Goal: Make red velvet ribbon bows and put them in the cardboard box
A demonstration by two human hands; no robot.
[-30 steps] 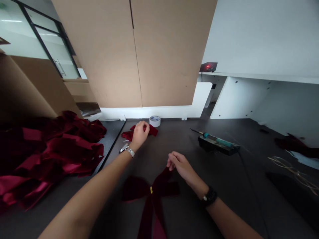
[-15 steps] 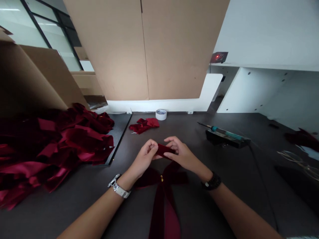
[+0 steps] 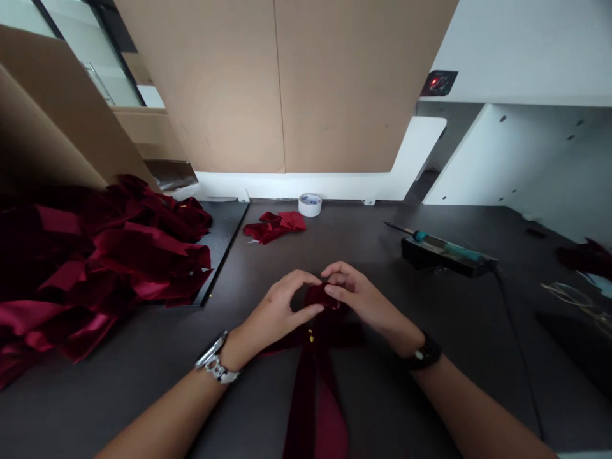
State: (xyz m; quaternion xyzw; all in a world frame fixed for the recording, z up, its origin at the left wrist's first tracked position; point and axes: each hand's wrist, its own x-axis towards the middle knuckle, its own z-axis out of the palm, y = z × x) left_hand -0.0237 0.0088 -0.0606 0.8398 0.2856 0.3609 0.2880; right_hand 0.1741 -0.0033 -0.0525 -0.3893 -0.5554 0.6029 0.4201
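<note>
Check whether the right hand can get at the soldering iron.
Probably yes: nothing visible stands between the right hand and the soldering iron, though that hand is busy with dark red fabric.

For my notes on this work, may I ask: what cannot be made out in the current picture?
All in the head view:
Bow, left loop: mostly covered by the left hand.
Velvet piece: partly covered by the right hand.
Bow's tail ends: cut off by the bottom edge.
Tape roll, print: too small to read.
</note>
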